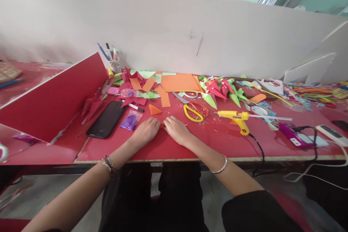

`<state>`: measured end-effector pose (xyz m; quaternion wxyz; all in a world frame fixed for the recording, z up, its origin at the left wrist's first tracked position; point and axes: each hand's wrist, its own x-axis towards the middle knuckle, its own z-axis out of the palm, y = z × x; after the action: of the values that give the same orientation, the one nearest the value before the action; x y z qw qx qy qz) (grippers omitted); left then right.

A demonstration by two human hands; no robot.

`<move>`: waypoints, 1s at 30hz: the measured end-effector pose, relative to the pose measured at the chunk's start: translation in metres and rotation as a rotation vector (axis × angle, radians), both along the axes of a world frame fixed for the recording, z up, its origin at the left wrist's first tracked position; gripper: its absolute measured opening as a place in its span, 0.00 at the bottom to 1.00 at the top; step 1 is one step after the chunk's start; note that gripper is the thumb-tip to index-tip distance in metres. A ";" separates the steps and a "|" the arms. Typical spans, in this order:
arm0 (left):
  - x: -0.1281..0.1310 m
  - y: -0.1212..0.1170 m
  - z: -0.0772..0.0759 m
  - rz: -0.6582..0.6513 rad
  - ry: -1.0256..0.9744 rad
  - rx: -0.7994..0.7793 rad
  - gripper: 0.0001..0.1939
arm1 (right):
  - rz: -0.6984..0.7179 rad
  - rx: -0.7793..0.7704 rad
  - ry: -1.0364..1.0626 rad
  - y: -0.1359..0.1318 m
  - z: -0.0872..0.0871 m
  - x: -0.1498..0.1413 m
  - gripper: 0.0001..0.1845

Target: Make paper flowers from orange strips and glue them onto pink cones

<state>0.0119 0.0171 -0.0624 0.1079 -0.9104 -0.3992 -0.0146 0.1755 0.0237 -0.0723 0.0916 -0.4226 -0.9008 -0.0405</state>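
My left hand (147, 129) and my right hand (176, 129) meet low over the red table, fingers curled and pressed down. Between their fingertips a sliver of orange paper (162, 125) shows; the fingers hide most of it. A thin pale stick end (186, 125) pokes out beside my right hand, and I cannot tell whether it is held. Just beyond my left hand lies a folded orange paper triangle (154, 109). Scissors (194, 111) with yellow and orange handles rest past my right hand. A purple packet (131, 120) lies left of my left hand.
A black phone (106, 119) and a leaning red board (57, 98) are at left. Orange sheets (178, 82) and red and green paper cones (217, 88) lie at the back. To the right are a yellow glue gun (236, 119) with its cord and a purple power socket (295, 137).
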 end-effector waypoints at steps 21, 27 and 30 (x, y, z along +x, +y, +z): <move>-0.012 0.014 0.018 -0.339 -0.076 0.135 0.15 | 0.081 0.040 -0.056 0.000 0.015 0.010 0.14; -0.012 0.010 0.028 -0.241 -0.040 0.171 0.18 | 0.164 0.136 -0.118 -0.001 0.024 0.016 0.14; -0.011 0.011 0.029 -0.055 -0.155 -0.002 0.21 | 0.224 0.226 -0.135 0.000 0.026 0.019 0.14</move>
<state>0.0004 0.0286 -0.0338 0.0751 -0.9172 -0.3812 -0.0876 0.1943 0.0240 -0.0459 0.0820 -0.3030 -0.9360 -0.1592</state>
